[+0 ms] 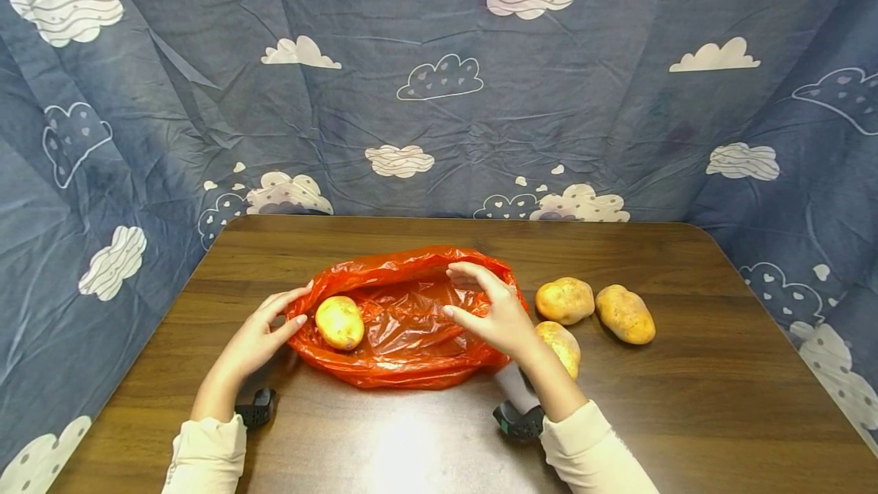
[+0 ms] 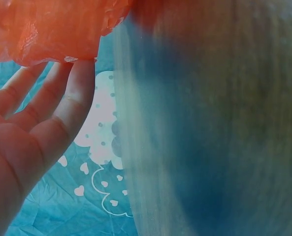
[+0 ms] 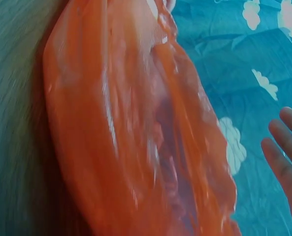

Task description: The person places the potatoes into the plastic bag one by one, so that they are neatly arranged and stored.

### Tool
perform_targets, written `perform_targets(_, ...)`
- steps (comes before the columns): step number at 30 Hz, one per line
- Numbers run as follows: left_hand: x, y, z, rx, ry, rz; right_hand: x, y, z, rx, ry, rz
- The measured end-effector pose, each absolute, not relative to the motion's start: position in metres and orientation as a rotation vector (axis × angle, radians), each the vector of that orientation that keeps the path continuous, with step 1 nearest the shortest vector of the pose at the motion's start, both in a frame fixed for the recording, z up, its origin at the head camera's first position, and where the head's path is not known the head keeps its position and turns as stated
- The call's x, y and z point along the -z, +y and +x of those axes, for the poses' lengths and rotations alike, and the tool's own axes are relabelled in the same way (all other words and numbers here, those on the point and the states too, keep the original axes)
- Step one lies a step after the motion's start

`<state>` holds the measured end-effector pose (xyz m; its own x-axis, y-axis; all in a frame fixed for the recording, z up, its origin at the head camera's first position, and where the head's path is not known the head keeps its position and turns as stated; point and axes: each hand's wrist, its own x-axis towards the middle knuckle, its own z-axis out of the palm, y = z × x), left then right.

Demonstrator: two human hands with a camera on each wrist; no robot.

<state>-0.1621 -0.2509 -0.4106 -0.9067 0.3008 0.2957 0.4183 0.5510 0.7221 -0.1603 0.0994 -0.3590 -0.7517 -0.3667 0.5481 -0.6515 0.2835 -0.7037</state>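
Observation:
An orange-red plastic bag [image 1: 418, 372] lies with its mouth spread wide on the table. Inside its left end sits one yellow potato [image 1: 339, 322]. At the bag's left rim my left hand [image 1: 259, 338] touches the plastic, thumb and fingers apart; the left wrist view shows nearly straight fingers [image 2: 62, 110] with their tips covered by the bag. Over the bag's right part my right hand [image 1: 497, 315] hovers, its thumb and fingers spread with nothing between them. The right wrist view shows that hand's fingers [image 3: 286, 147] beside the bag's edge.
Three more potatoes rest right of the bag: one potato [image 1: 565, 300] at the back, another potato [image 1: 625, 315] farther right, and a third potato [image 1: 559, 345] partly behind my right wrist. A cloud-patterned blue curtain [image 1: 439, 120] hangs behind the wooden table [image 1: 720, 372].

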Motion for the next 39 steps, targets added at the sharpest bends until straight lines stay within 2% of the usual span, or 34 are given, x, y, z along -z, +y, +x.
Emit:
perform_targets(12, 0.425, -0.261, -0.17, 1.296, -2.65, -0.619, 0.368, 0.139, -0.151, -1.344, -2.275, 0.84)
perform_targets(23, 0.425, -0.26, -0.169, 1.271, -2.661, -0.61, 0.378, 0.167, -0.142, -1.361, -2.384, 0.63)
perform_targets(39, 0.426, -0.26, -0.17, 1.302, -2.641, -0.619, 0.397, 0.204, -0.133, -1.154, -2.314, 0.676)
